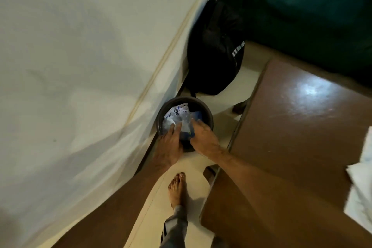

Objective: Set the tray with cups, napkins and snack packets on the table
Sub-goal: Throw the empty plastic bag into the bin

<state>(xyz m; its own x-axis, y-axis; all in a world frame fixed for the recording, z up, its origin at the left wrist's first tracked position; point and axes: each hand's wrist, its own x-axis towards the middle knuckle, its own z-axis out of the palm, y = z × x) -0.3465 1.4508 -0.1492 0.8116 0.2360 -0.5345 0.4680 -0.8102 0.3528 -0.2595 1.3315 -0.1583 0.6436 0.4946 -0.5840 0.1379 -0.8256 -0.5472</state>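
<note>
Both of your hands reach down into the round dark bin (182, 99) on the pale floor (194, 167), between the white-sheeted bed (80, 56) and the glossy brown wooden table (291, 127). Your left hand (168, 144) and right hand (204, 139) touch the crumpled white, clear and blue snack packets (175, 112) inside it. Blur hides whether either hand grips them. A black fabric backpack (213, 50) stands just beyond the bin.

White-sheeted bed (80, 56) left, cream floor (247, 72) centre. Glossy brown worktop (291, 127) right, light glare on top. Dark green furniture (312, 6) behind, blurred.
</note>
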